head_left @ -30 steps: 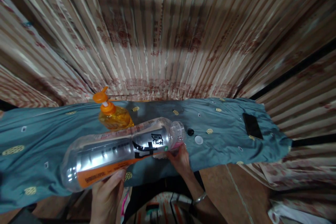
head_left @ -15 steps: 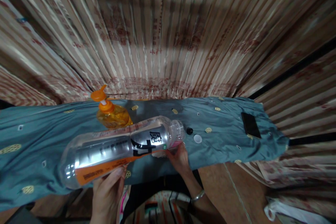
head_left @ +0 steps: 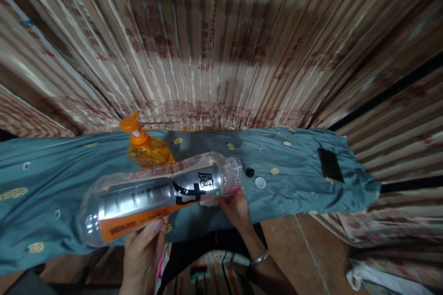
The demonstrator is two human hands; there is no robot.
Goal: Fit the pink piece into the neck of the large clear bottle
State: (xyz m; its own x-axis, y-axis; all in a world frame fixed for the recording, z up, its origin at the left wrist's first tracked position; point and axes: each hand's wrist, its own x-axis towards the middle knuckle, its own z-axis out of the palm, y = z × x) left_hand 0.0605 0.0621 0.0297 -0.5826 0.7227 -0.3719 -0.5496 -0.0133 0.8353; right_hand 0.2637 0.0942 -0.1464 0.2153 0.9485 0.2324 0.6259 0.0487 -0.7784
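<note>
A large clear plastic bottle (head_left: 148, 198) with a silver and orange label lies tilted across my view, its uncapped mouth to the right. My left hand (head_left: 147, 239) is closed round its lower side near the base. Close under the bottle's neck, my right hand (head_left: 237, 209) has its fingers bent round something clear and pinkish (head_left: 231, 188), mostly hidden behind the bottle and fingers. Just right of the mouth lie a small black cap (head_left: 249, 172) and a white round disc (head_left: 260, 182). Behind the bottle stands an orange pump bottle (head_left: 150, 151) of yellow liquid.
A teal cloth with pineapple prints (head_left: 290, 193) covers the narrow table. A black phone (head_left: 331, 165) lies near its right end. Pleated curtains (head_left: 221, 55) hang right behind the table and at both sides. A white plastic bag (head_left: 384, 281) is at lower right.
</note>
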